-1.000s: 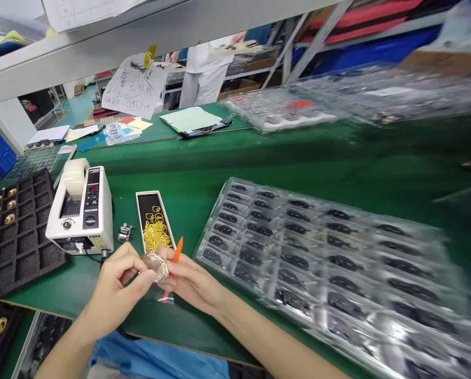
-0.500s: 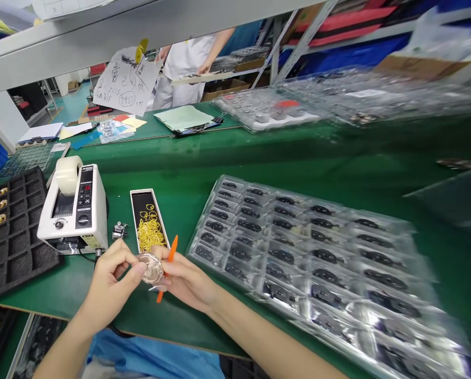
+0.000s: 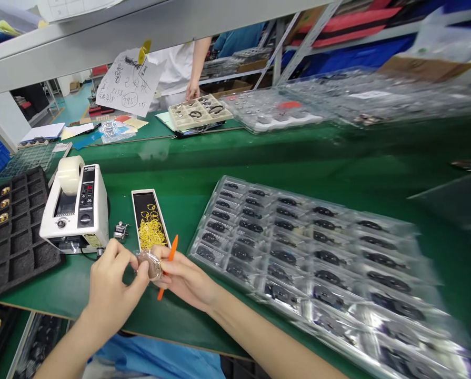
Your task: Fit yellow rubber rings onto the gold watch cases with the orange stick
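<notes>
In front of me a round, shiny watch case with a pale metallic rim is held between both hands. My left hand pinches its left edge between thumb and fingers. My right hand grips its right side and also keeps a slim orange stick, pointed at the top, between its fingers. Clear film seems to show around the case; its details are blurred. Just beyond my hands lies a white box with a pile of small yellow rings.
A tape dispenser and a small metal counter stand at left, beside a black foam tray with gold cases. A clear tray of dark bagged parts fills the right. Across the bench a person touches a cream compartment tray.
The watch case has tilted slightly in my hands, and my left fingers have shifted on its edge. Across the bench, the person's cream tray has come down over the green papers.
</notes>
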Demonstrator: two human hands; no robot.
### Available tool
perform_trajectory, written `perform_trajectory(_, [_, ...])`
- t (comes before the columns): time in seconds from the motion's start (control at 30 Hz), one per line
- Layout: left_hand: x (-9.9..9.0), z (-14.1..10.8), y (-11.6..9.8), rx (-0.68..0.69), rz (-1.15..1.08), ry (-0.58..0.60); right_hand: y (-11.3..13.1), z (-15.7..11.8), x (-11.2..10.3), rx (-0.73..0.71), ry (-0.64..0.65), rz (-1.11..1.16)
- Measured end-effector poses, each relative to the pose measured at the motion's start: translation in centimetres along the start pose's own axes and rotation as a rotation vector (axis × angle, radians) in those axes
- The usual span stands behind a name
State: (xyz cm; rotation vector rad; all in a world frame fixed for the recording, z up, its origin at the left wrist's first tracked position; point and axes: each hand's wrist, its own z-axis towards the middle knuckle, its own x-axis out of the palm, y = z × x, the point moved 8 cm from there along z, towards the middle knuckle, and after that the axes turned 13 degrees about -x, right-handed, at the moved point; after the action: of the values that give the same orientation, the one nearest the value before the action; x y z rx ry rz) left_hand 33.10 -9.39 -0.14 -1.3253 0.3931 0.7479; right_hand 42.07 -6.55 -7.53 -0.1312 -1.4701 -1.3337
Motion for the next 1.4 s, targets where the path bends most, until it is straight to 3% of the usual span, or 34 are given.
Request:
perform_trajectory(0.1, [-1.7, -0.4, -0.3, 0.035, 0.112, -0.192, 0.2, 0.1, -0.1, -0.006, -0.019, -0.016])
perform_trajectory(0.17, [-2.3, -0.4, -0.5, 0.074, 0.056, -0.228, 0.2, 0.1, 0.0, -0.013, -0.02, -0.014])
perform_trajectory(0.3, [-0.5, 0.0, -1.0, 0.18, -0.182, -0.023, -0.2, -0.1, 0.0, -0.001, -0.035, 0.013])
perform_trajectory(0.4, [2.0, 0.1, -0.6, 0.16, -0.365, 0.16, -0.8, -0.7, -0.8, 0.041, -0.141, 0.036])
perform_trajectory(0.47, [3.0, 0.0, -0.3, 0.159, -0.453, 0.195, -1.2, -1.2, -1.5, 0.074, -0.23, 0.027])
perform_trajectory(0.6, [3.5, -0.7, -0.5, 0.222, -0.544, 0.245, -2.2, -2.5, -1.6, 0.149, -0.286, -0.03])
perform_trajectory(0.73, [2.7, -1.9, -0.1, 0.188, -0.5, 0.389, -2.4, -2.8, -0.7, 0.216, -0.168, -0.128])
perform_trajectory(0.8, [0.6, -2.4, 1.3, 0.146, -0.407, 0.342, -0.7, -1.7, -1.3, 0.191, -0.077, -0.269])
perform_trajectory(0.83, [-1.1, -2.4, 2.5, 0.108, -0.353, 0.26, 0.7, -0.7, -2.2, 0.158, -0.053, -0.39])
perform_trajectory(0.9, [-6.1, -1.8, 6.3, -0.018, -0.245, -0.032, 4.2, 2.2, -5.2, 0.069, -0.041, -0.73])
perform_trajectory(0.97, [-12.5, -1.2, 11.5, -0.243, -0.114, -0.413, 7.8, 5.5, -8.1, -0.012, 0.009, -1.142])
perform_trajectory(1.0, [-15.5, -0.8, 14.1, -0.387, 0.007, -0.562, 9.0, 6.9, -10.0, 0.045, 0.001, -1.382])
perform_trajectory(1.03, [-17.9, 0.1, 16.4, -0.46, 0.052, -0.62, 10.5, 8.0, -12.0, 0.122, -0.084, -1.634])
perform_trajectory(1.1, [-21.5, 2.6, 20.2, -0.558, 0.107, -0.64, 12.7, 9.6, -13.9, 0.148, -0.186, -1.781])
perform_trajectory(1.2, [-24.8, 6.6, 24.1, -0.677, 0.204, -0.61, 14.8, 10.7, -13.8, 0.089, -0.297, -1.84])
perform_trajectory(1.3, [-25.8, 9.5, 25.6, -0.742, 0.276, -0.54, 16.2, 10.5, -12.2, 0.013, -0.389, -1.865])
perform_trajectory(1.4, [-25.9, 11.1, 25.4, -0.749, 0.31, -0.48, 17.0, 9.1, -10.5, -0.046, -0.418, -1.863])
